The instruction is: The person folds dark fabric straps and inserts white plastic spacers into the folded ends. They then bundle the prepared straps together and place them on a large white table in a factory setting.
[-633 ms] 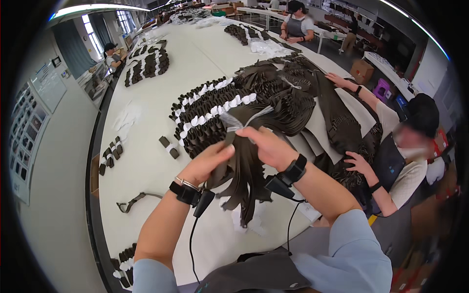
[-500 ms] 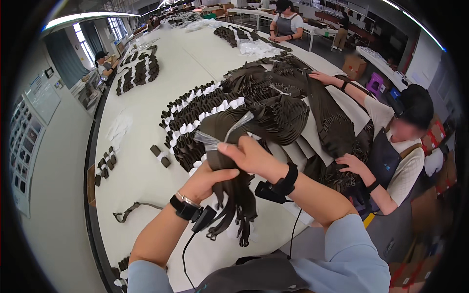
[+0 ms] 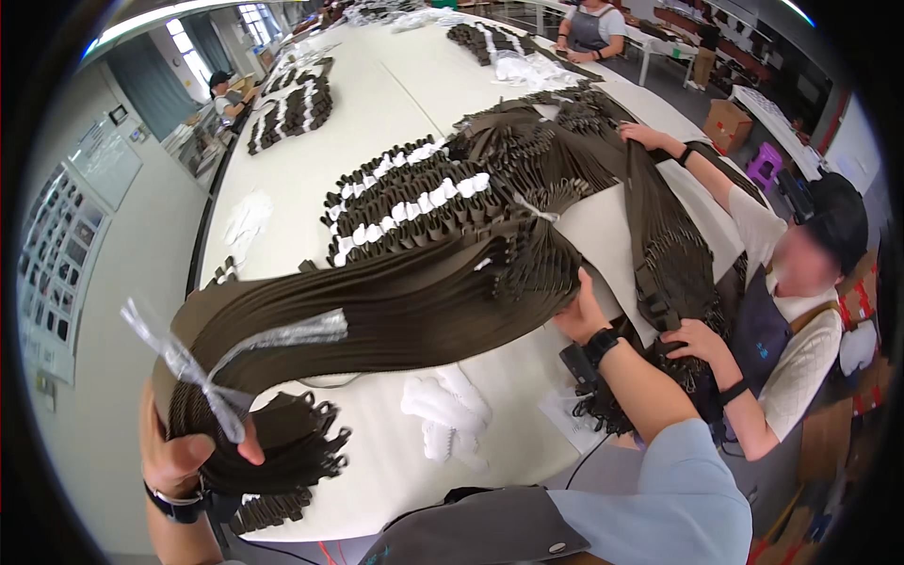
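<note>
A thick bundle of long dark brown straps stretches across the table between my hands. At the left, my left hand is closed round its bent end, beside a clear plastic tie wrapped about the straps. Below that tie the looped strap ends hang down. My right hand grips the other end from its right edge, where many small buckles or loops cluster; some of its fingers are hidden under the straps. A whitish tie lies just above that end.
Rows of rolled straps with white bands stand behind the bundle. Crumpled white material lies on the pale table close to me. At right, a co-worker's hands hold another strap bundle. Other people work farther off.
My left hand has carried the tied end of the bundle to the lower left. My right hand has moved right to the other end, and the straps are now stretched out between them.
</note>
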Motion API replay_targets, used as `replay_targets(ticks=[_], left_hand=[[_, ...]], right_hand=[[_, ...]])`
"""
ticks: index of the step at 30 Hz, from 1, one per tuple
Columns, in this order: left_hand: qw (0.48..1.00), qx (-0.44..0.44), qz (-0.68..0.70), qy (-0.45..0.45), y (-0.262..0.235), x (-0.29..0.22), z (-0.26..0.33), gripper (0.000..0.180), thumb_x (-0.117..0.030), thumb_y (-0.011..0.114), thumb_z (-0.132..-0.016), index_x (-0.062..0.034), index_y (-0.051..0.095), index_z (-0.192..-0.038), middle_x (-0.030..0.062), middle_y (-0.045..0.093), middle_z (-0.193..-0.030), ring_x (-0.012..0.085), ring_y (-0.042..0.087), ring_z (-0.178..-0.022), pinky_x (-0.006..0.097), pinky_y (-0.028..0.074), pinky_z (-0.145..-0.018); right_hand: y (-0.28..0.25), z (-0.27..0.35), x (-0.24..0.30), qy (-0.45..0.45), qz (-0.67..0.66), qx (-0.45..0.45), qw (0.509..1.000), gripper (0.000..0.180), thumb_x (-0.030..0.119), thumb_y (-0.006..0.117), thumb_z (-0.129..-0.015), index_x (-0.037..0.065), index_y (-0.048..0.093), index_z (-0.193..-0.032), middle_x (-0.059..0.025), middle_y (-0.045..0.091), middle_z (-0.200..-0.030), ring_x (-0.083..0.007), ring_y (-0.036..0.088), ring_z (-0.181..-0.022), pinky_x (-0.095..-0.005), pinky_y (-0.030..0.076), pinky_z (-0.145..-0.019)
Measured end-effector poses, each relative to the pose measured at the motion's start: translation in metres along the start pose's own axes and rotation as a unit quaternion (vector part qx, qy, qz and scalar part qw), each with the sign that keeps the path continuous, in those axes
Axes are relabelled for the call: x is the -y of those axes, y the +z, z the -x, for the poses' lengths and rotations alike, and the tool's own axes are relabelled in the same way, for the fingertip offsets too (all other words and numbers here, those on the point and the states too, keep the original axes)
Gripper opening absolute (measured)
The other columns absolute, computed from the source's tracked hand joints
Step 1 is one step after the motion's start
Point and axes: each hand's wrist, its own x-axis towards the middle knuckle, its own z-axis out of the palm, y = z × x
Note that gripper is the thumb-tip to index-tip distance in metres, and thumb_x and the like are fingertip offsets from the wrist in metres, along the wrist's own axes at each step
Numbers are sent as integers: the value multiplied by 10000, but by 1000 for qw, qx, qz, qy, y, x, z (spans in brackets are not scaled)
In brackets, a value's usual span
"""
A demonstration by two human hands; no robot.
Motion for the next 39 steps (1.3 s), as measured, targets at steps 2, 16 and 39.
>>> replay_targets(ticks=[2, 16, 39], left_hand=[[999, -25, -40, 1, -18, -6, 21, 864, -368, 735, -709, 170, 354, -1267, 220, 606, -650, 241, 584, -448, 308, 498, -425], [951, -264, -88, 133, -165, -46, 190, 506, -410, 418, -965, 85, 502, -1031, 29, 530, -555, 120, 458, -393, 245, 329, -454], [903, -410, -82, 95, -375, 67, -32, 395, -414, 585, -915, -22, 628, -931, 86, 635, -689, 151, 613, -545, 259, 493, -501]], right_hand=[[8, -22, -27, 21, -21, 48, 998, 634, 536, 523, -930, 38, 531, -1321, -118, 547, -1358, -303, 499, -1253, -414, 374, -1086], [170, 68, -61, 110, 52, 165, 979, 415, 292, 435, -995, 41, 542, -1308, -136, 589, -1299, -288, 565, -1189, -450, 434, -1049], [631, -160, -111, -220, 307, 451, 809, 935, 496, 723, -817, -19, 251, -1439, -312, 347, -1392, -405, 386, -1302, -507, 350, -1086]])
